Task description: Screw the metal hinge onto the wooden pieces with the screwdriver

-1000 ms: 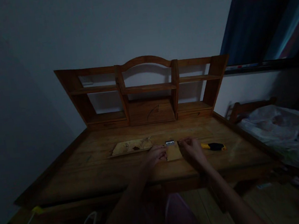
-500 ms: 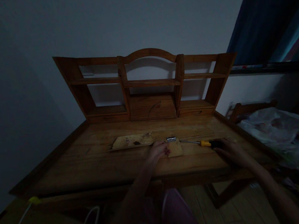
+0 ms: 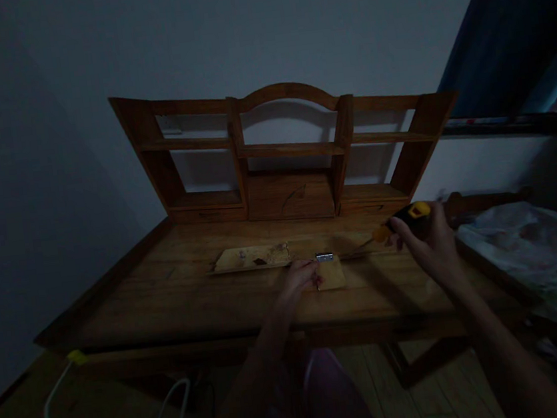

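Observation:
My right hand (image 3: 425, 239) is closed round the black and yellow handle of a screwdriver (image 3: 400, 220), lifted above the right side of the wooden desk (image 3: 179, 307), its shaft pointing left and down. My left hand (image 3: 300, 279) rests with curled fingers against the left edge of a small wooden block (image 3: 332, 275). A small metal hinge (image 3: 324, 257) lies at the block's far edge. A longer, pale, worn piece of board (image 3: 252, 257) lies flat to the left of the block.
A wooden hutch with shelves (image 3: 287, 154) stands at the back of the desk against the wall. White cables (image 3: 59, 402) lie on the floor at lower left. Crumpled plastic sheeting (image 3: 528, 241) covers something to the right of the desk. The room is dim.
My right hand left the small block, reached right to the screwdriver on the desk, gripped it and lifted it. My left hand stayed at the block.

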Demonstrator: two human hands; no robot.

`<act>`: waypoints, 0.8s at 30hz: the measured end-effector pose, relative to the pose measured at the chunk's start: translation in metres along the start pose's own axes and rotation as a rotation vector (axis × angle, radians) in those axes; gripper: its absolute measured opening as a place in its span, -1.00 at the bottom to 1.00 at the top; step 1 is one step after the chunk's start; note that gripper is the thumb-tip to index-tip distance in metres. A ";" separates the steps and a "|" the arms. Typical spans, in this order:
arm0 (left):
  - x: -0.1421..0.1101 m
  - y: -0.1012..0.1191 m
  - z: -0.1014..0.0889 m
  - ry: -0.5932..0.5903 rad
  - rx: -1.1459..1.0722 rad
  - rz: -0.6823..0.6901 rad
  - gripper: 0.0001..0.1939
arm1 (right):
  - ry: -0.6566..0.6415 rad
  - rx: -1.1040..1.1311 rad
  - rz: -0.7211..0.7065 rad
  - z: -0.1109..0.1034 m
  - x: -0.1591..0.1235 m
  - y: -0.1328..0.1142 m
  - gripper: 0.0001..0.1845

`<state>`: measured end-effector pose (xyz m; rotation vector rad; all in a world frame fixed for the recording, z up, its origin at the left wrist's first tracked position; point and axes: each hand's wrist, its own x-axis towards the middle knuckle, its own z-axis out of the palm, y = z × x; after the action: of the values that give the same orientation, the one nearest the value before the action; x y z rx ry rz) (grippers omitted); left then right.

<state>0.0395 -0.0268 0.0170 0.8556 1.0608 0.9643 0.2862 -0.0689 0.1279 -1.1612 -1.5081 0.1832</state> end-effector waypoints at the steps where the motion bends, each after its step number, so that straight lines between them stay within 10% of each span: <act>1: 0.000 0.000 0.000 0.002 0.002 0.001 -0.85 | -0.022 0.008 -0.025 0.011 0.000 -0.007 -0.53; 9: 0.003 -0.003 0.002 0.006 0.000 0.021 -0.83 | -0.192 0.087 -0.070 0.063 -0.005 -0.032 -0.47; 24: 0.003 -0.003 0.002 -0.014 -0.014 0.045 -0.85 | -0.162 0.030 -0.069 0.061 -0.006 -0.028 -0.50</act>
<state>0.0423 -0.0255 0.0134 0.8765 1.0260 1.0010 0.2197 -0.0587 0.1233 -1.0897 -1.6797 0.2574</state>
